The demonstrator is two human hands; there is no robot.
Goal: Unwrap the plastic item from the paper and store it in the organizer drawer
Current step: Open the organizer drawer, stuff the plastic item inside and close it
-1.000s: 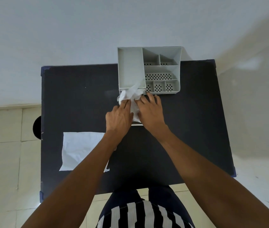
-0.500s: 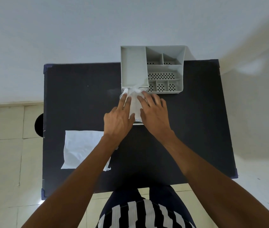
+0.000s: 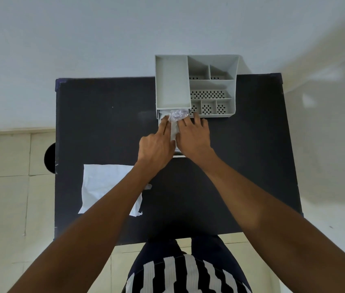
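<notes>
Paper sheet (image 3: 106, 185): off, flat on desk (image 3: 95, 127). Crinkled plastic item (image 3: 178, 114): I see both grips, left hand (image 3: 156, 148) and right hand (image 3: 192, 137), pressing it flat-fingered into the open organizer drawer (image 3: 161, 115). Left, I judge: release, shut drawer.

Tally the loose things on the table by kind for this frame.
Organizer: 1
Paper sheet: 1
Plastic item: 1, in the open drawer, under both hands
Total: 3

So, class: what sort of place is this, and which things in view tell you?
Probably a plain indoor room set up as a work station: a black table against a bare white wall, a tiled floor, and a grey organizer.
</notes>
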